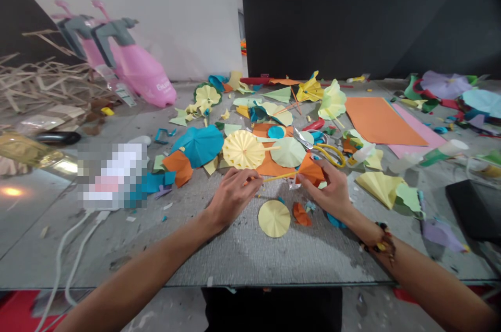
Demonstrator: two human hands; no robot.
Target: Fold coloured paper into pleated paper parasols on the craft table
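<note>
My left hand (235,193) is closed, its fingertips pinching the near end of a thin yellow stick (279,177). The stick's other end meets a pleated orange paper piece (311,168), gripped between the thumb and fingers of my right hand (331,190). Whether stick and paper are joined cannot be seen. Just beyond my hands lie a pleated cream paper disc (243,149), a pale green disc (288,152) and yellow-handled scissors (329,154). Nearer to me, a creased yellow paper circle (274,218) rests flat beside a small orange scrap (301,214).
Two pink spray bottles (143,73) stand at the back left near wooden sticks (35,79). Orange sheets (385,120) lie at the right, with a glue bottle (362,154) nearby. A white power strip with cables (138,141) and a black device (473,209) flank the work area.
</note>
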